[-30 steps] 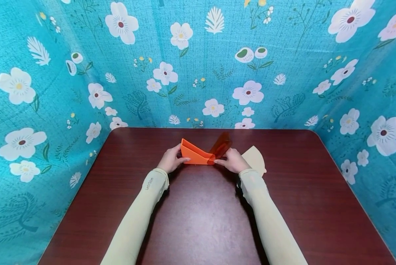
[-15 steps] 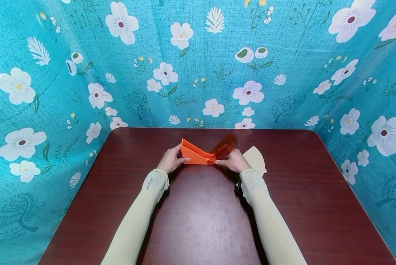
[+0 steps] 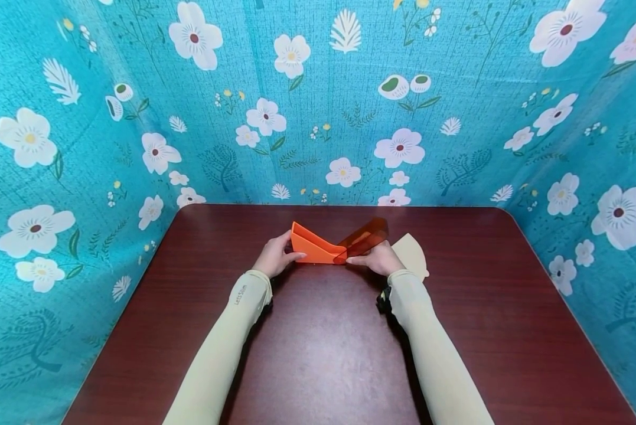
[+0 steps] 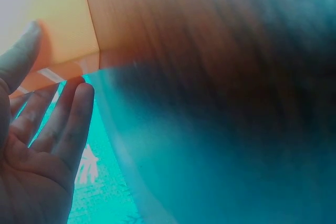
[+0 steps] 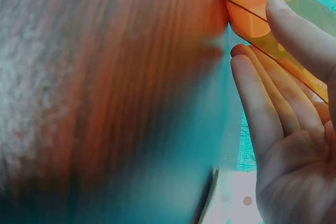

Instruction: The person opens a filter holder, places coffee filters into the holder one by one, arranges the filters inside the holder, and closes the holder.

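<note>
Two-handed hold on an opened orange holder. The left grip pinched the tall end of the orange holder, thumb on the near face and fingers behind. The right grip pinched the low, rounded end, where the translucent amber cover overlapped the holder (a small round hole, seen from the right wrist, probably marked the pivot). The cover slanted up and rightward over the right grip, apart from the holder's tall end. The holder stood near the far edge of the table, midway between the hands. Just beyond the right grip lay a pale fan-shaped piece, untouched by the fingers; behind hung a flowered blue cloth. Judged from this arrangement, opening was well advanced and the holder steadied at both ends; whether the cover had farther to swing could not be told.
</note>
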Demonstrator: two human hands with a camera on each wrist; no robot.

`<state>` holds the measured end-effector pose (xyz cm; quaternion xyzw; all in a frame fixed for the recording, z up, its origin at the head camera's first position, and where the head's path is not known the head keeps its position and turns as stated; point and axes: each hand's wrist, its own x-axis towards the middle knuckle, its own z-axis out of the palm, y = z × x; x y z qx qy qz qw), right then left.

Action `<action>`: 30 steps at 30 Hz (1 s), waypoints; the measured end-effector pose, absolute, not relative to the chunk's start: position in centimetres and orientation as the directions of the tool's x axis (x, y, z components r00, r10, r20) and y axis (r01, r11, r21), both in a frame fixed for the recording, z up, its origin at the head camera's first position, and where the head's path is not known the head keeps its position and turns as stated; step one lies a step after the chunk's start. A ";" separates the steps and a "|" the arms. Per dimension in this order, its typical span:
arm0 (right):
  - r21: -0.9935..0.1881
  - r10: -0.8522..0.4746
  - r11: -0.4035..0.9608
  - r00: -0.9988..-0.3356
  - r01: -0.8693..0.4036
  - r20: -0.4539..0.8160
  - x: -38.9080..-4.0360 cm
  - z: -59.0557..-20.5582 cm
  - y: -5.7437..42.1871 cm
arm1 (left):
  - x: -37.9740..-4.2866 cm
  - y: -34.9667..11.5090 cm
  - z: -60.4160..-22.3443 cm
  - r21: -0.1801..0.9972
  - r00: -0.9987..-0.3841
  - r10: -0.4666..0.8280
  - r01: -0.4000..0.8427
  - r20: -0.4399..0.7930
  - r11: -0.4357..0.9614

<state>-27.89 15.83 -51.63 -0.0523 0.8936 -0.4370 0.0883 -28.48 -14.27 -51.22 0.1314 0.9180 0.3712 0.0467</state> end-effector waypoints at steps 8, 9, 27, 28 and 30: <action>-0.799 -0.145 0.598 -0.973 0.058 -0.179 -27.7 -51.5 16.2 | -28.4 -14.1 -51.0 0.697 -0.961 0.277 0.205 0.010 0.687; -0.802 -0.142 0.594 -0.973 0.065 -0.184 -27.7 -51.4 16.2 | -28.4 -14.1 -51.0 0.697 -0.961 0.278 0.205 0.009 0.687; -0.860 -0.202 0.510 -0.974 -0.015 -0.102 -27.7 -51.7 17.2 | -28.5 -14.1 -51.1 0.696 -0.959 0.284 0.197 -0.010 0.690; -0.872 -0.207 0.490 -0.973 -0.011 -0.104 -27.7 -51.7 17.5 | -28.5 -14.1 -51.1 0.696 -0.959 0.282 0.197 -0.009 0.691; -0.893 -0.211 0.450 -0.971 0.006 -0.114 -27.6 -51.5 17.8 | -28.5 -14.2 -51.2 0.695 -0.961 0.276 0.191 -0.011 0.693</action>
